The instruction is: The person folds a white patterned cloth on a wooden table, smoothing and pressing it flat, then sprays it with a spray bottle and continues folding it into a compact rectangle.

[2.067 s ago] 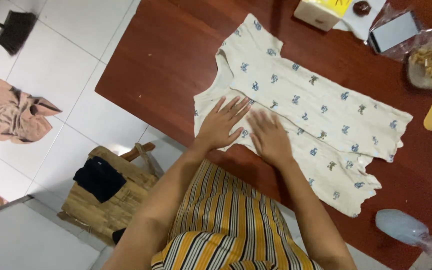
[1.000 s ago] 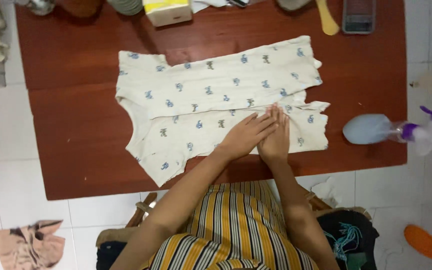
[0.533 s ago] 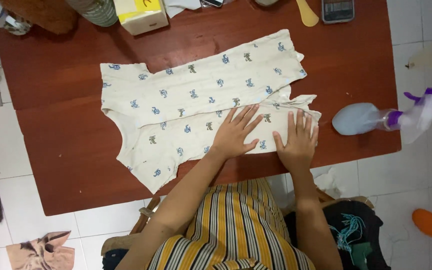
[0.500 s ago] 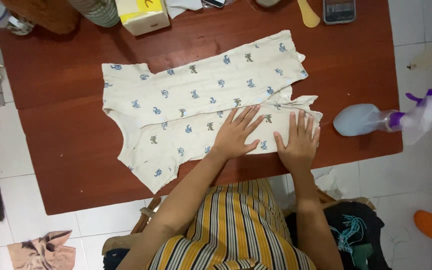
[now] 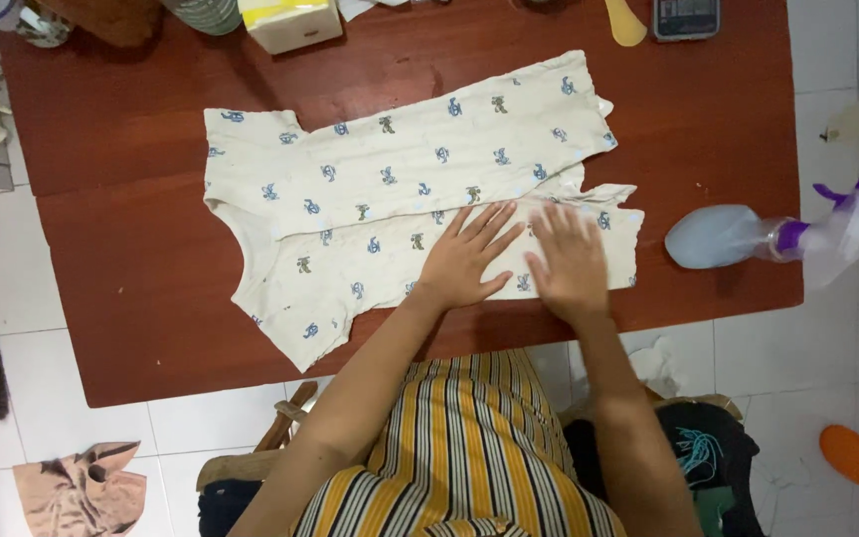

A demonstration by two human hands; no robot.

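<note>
Garment: a cream baby romper (image 5: 400,189) with small blue prints lies flat on the red-brown wooden surface (image 5: 131,278), its long axis running left to right, neck end to the left and leg ends to the right. Both hands rest on its near, lower half, toward the leg end. The left hand (image 5: 464,261) lies palm down with fingers spread and pointing up and to the right; the right hand (image 5: 571,261) lies flat just beside it, fingers together, close to the right leg hem. Neither grip pinches any cloth; both are open and pressing. Most of the romper stretches away to the left of the hands, so the left hand is nearer the body and neck. A spray bottle (image 5: 748,237) lies on its side to the right, apart from the cloth.
</note>
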